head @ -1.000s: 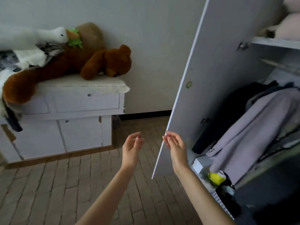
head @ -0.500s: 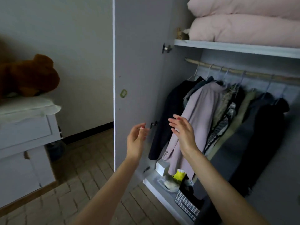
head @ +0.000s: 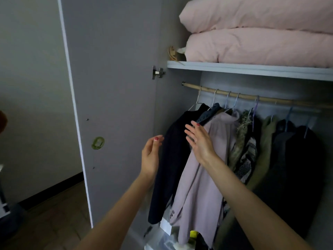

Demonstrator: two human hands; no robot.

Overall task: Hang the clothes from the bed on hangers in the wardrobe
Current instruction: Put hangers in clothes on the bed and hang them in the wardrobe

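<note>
The wardrobe stands open, its grey door [head: 111, 105] swung out to the left. A wooden rail [head: 234, 95] under the shelf carries several wire hangers [head: 214, 98] with clothes on them: a black coat [head: 173, 159] at the left, a lilac jacket [head: 203, 186] beside it, then patterned, olive and dark garments. My right hand [head: 199, 141] is raised with straight fingers in front of the lilac jacket's shoulder. My left hand [head: 150, 156] hangs relaxed and holds nothing, just left of the black coat. The bed and its clothes are out of view.
Two folded pink duvets [head: 261, 37] fill the shelf [head: 252, 70] above the rail. Boxes and small items [head: 167, 231] lie on the wardrobe floor. A green sticker [head: 98, 143] marks the door. Brown tiled floor [head: 45, 222] lies to the left.
My view has turned right from the dresser with plush toys to the wardrobe's inside. Both hands have left the door's edge and risen toward the hanging clothes.
</note>
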